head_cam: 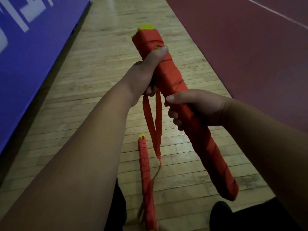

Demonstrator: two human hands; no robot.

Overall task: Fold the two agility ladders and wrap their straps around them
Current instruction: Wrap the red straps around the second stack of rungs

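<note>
There is just 1 wide camera, worn on the person's head, and it looks forward and down along both arms. The left hand [146, 70] and right hand [200, 107], holding the wrapped ladder [171, 77], are very near the middle. The wooden floor [100, 64] lies farther below and runs to the far top edge.

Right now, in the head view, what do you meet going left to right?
Blue panel with white lettering, left hand gripping the orange-red strap-wrapped ladder bundle, right hand gripping it lower down, dark red court floor.
</note>
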